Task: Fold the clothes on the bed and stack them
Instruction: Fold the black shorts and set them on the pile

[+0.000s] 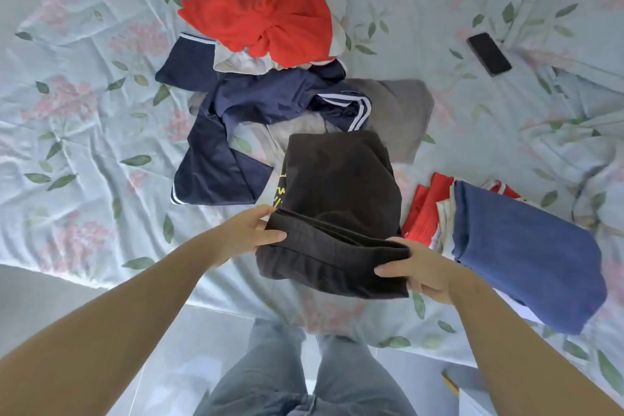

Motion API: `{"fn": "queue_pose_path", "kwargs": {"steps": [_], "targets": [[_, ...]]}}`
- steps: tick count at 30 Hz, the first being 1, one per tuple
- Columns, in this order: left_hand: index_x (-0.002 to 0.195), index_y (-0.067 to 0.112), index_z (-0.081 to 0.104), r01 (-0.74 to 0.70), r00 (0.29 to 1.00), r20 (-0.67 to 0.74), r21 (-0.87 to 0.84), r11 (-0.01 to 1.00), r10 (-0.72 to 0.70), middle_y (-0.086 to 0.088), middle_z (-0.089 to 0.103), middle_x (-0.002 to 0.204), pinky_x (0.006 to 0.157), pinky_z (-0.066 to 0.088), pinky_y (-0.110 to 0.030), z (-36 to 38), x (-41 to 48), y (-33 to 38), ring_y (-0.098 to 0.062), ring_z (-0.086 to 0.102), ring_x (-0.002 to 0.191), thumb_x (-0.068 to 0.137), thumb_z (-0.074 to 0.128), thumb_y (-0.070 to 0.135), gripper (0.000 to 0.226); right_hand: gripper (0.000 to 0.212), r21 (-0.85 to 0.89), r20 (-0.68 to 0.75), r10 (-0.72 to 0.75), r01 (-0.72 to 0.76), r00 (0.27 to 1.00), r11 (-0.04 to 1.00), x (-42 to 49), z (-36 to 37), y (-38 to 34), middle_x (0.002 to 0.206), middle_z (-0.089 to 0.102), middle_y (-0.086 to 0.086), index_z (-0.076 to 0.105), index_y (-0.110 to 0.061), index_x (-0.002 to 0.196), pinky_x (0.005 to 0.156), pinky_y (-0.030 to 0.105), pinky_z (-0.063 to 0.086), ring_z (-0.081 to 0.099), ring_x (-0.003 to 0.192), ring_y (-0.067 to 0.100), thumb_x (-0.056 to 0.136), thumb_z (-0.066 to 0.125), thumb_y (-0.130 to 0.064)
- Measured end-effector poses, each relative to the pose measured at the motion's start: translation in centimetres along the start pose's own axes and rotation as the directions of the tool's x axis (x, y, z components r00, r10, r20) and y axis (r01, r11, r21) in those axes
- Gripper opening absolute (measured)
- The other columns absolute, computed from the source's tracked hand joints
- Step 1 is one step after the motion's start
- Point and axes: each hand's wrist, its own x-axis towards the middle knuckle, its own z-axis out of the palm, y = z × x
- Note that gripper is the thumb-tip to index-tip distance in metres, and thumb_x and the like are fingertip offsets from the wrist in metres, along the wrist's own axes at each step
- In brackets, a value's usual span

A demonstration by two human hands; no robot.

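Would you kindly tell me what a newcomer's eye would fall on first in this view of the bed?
The bright red garment, crumpled atop the unfolded pile at the far middle of the bed, stands out first. Nearer, the left hand and right hand hold the half-folded dark garment by its near edge. A folded stack topped in blue lies to its right.

Bright, even daylight, soft and cool, with no hard source in view. Shadows are faint: only a thin soft one on the sheet [84,132] beneath the dark garment [337,199]. The red shirt [256,17] is oversaturated and its weave is washed out. Strong wide-angle bowing; the forearms [118,314] stretch toward the lower corners. Slightly soft overall, and the far corners are blurriest.
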Motion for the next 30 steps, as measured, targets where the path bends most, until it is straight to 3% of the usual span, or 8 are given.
{"fn": "queue_pose_path", "kwargs": {"steps": [4,8,12,15,18,25,27,30], "targets": [[0.107,0.017,0.058,-0.077,0.992,-0.104,-0.103,0.992,0.066,0.0,0.07,0.1,0.093,0.052,-0.037,-0.4,4.1,2.5,-0.014,0.067,0.094,0.09,0.062,0.013,0.019,0.04,-0.037,-0.258,-0.163,0.158,0.952,0.987,3.6,-2.2,-2.7,0.109,0.068,0.007,0.061,-0.01,0.115,0.094,0.041,0.051,0.063,0.105,0.027,0.078,0.075,-0.009],[0.118,0.016,0.048,-0.203,0.948,-0.279,-0.152,0.967,0.155,0.001,0.063,0.115,0.075,0.047,-0.013,-0.1,8.8,6.0,-0.004,0.06,0.092,0.093,0.057,0.011,0.027,0.056,-0.112,-0.468,-0.288,0.268,0.835,0.957,7.4,-3.4,-6.3,0.13,0.055,-0.003,0.046,-0.021,0.131,0.103,0.036,0.044,0.054,0.116,0.017,0.081,0.072,-0.025],[0.146,0.018,0.024,-0.148,0.882,-0.373,0.361,0.921,0.288,0.005,0.034,0.144,0.102,0.035,-0.03,0.6,12.7,5.6,-0.012,0.038,0.127,0.095,0.051,0.013,0.058,0.059,-0.465,-0.593,-0.432,0.149,0.679,0.873,10.2,-2.9,-7.6,0.148,0.038,0.0,0.03,-0.023,0.144,0.109,0.035,0.034,0.04,0.133,0.021,0.092,0.056,-0.014],[0.148,0.018,0.024,-0.053,0.918,-0.24,0.718,0.695,0.317,-0.001,0.025,0.154,0.11,0.032,-0.04,2.3,13.9,2.5,-0.024,0.028,0.139,0.096,0.049,0.022,0.057,0.053,-0.772,-0.414,-0.54,0.031,0.733,0.634,11.1,-1.4,-4.4,0.143,0.044,0.004,0.039,-0.017,0.141,0.105,0.038,0.038,0.042,0.131,0.025,0.091,0.054,-0.013],[0.149,0.021,0.019,-0.093,0.969,-0.028,0.879,0.468,0.247,0.002,0.017,0.158,0.118,0.019,-0.04,4.4,13.9,-0.3,-0.019,0.01,0.146,0.098,0.044,0.036,0.059,0.056,-0.897,-0.262,-0.425,-0.056,0.867,0.439,11.8,-0.1,-0.4,0.148,0.037,0.002,0.036,-0.019,0.143,0.103,0.039,0.037,0.033,0.137,0.024,0.09,0.054,-0.017],[0.15,0.016,-0.014,-0.169,0.985,0.168,0.985,0.016,0.044,-0.008,-0.017,0.158,0.114,-0.008,-0.052,5.3,14.2,-6.0,-0.028,-0.016,0.145,0.08,0.05,0.069,0.108,0.087,-0.959,-0.154,-0.147,-0.112,0.977,0.259,13.8,-0.3,6.0,0.16,-0.002,-0.001,0.004,-0.028,0.151,0.117,0.04,0.013,-0.001,0.147,0.024,0.087,0.062,-0.038],[0.15,0.013,-0.011,-0.195,0.978,0.2,0.978,-0.072,0.065,-0.015,-0.013,0.158,0.114,-0.003,-0.055,5.1,14.7,-7.2,-0.034,-0.01,0.145,0.074,0.064,0.062,0.118,0.099,-0.98,-0.154,-0.169,-0.128,0.974,0.155,14.7,-0.6,7.1,0.16,0.004,0.003,0.008,-0.026,0.152,0.115,0.044,0.017,0.006,0.147,0.028,0.078,0.073,-0.035],[0.145,0.008,0.034,-0.195,0.966,0.213,0.972,-0.133,0.144,-0.021,0.034,0.149,0.108,0.028,-0.056,4.7,15.3,-8.2,-0.039,0.033,0.137,0.052,0.086,0.028,0.108,0.104,-0.989,-0.145,-0.268,-0.129,0.952,0.075,15.9,-1.4,8.4,0.143,0.046,0.009,0.047,-0.021,0.139,0.095,0.047,0.046,0.047,0.129,0.034,0.045,0.09,-0.012]]}}
